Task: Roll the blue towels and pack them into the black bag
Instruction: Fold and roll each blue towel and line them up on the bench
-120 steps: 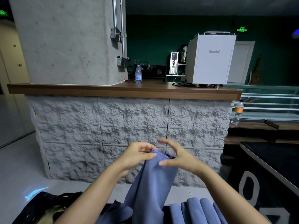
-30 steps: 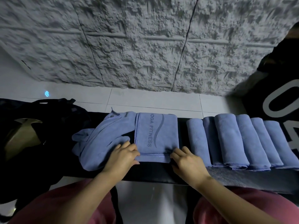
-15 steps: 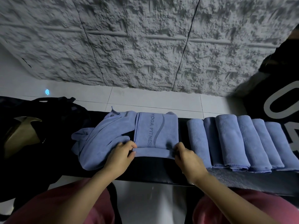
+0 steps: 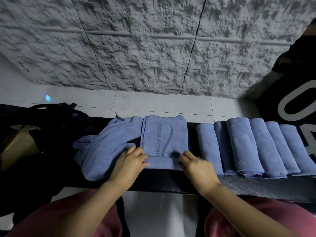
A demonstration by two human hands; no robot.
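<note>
A folded blue towel (image 4: 165,134) printed "YOGA FITNESS" lies on the black bench (image 4: 171,182) in front of me. Its near edge is turned over into a short roll. My left hand (image 4: 129,161) pinches the roll's left end and my right hand (image 4: 196,165) pinches its right end. Loose, crumpled blue towels (image 4: 106,149) lie just left of it. Several rolled blue towels (image 4: 246,146) lie side by side to the right. The black bag (image 4: 25,142) sits open at the far left, showing a tan lining.
A rough grey stone wall (image 4: 153,48) rises beyond a strip of pale floor tiles. A black panel with large white letters (image 4: 294,106) stands at the right. My knees in red trousers are below the bench edge.
Four seconds ago I held the towel up in the air; it now lies flat on the bench. Within the last second my hands turned its near edge over and began rolling it away from me.
</note>
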